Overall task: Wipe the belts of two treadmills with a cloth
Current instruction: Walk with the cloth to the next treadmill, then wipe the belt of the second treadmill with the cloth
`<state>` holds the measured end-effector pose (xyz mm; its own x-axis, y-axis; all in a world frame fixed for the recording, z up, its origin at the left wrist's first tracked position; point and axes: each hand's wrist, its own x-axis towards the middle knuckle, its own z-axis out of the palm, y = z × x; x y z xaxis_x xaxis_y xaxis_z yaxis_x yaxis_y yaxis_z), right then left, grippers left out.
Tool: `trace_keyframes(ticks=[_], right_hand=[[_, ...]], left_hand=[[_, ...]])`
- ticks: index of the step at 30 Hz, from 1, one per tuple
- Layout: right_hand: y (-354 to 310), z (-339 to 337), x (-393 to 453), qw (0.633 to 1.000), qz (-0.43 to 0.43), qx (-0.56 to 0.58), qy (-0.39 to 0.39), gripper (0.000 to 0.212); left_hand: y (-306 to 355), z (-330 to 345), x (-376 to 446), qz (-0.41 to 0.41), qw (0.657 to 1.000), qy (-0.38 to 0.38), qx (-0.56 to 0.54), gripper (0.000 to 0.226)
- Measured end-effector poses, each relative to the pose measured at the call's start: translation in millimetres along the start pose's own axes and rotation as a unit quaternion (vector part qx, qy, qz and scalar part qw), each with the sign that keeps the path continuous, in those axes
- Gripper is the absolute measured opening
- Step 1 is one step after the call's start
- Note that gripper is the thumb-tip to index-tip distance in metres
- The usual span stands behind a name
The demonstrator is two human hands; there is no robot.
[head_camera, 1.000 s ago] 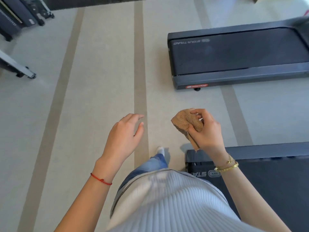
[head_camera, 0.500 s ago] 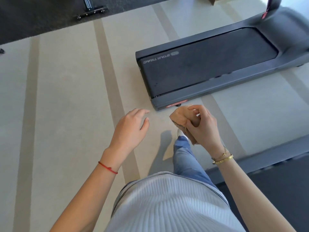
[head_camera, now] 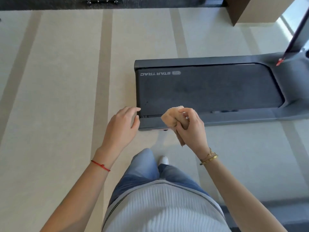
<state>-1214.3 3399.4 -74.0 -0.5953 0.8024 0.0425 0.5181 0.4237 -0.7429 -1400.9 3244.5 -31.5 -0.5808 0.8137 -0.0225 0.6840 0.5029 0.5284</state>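
Observation:
A dark grey treadmill (head_camera: 234,120) lies across the floor ahead of me, its black belt (head_camera: 209,89) marked STAR TRAC at the left end. My right hand (head_camera: 192,129) holds a crumpled tan cloth (head_camera: 172,117) in the air over the treadmill's near side rail, close to its rear corner. To the left of that corner, my left hand (head_camera: 122,128) hovers with its fingers spread and nothing in it. A grey edge of the second treadmill (head_camera: 270,213) shows at the bottom right, behind my right arm.
Beige carpet (head_camera: 66,97) with darker stripes covers the floor. A brown box-like column (head_camera: 247,10) stands at the back right beside a window. A red safety cord (head_camera: 284,56) hangs over the treadmill's front end. Wheeled equipment feet (head_camera: 102,0) sit on dark flooring at the top.
I have stepped toward the far treadmill, which now lies straight across in front of me. Both hands came up to its rear corner. The near treadmill has slid almost out of view.

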Motion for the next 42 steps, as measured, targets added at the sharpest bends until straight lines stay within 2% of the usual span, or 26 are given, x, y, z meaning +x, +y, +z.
trace_keyframes(ticks=[10, 20, 26, 34, 42], right_hand=[[38, 22, 172, 0.998, -0.031, -0.034, -0.038, 0.031], [66, 54, 300, 0.996, -0.031, -0.017, -0.084, 0.028], [108, 80, 374, 0.991, -0.039, -0.011, -0.129, 0.027], [203, 156, 446, 0.985, -0.063, -0.004, -0.163, 0.024], [345, 301, 473, 0.975, -0.108, 0.045, -0.188, 0.028]], left_hand=[[7, 36, 152, -0.028, 0.999, 0.009, 0.025, 0.032], [-14, 64, 270, -0.053, 0.998, 0.018, 0.043, 0.035], [-28, 109, 333, -0.093, 0.993, 0.047, 0.05, 0.035], [-75, 239, 385, -0.137, 0.986, 0.071, 0.06, 0.035], [-191, 416, 410, -0.167, 0.979, 0.093, 0.068, 0.036]])
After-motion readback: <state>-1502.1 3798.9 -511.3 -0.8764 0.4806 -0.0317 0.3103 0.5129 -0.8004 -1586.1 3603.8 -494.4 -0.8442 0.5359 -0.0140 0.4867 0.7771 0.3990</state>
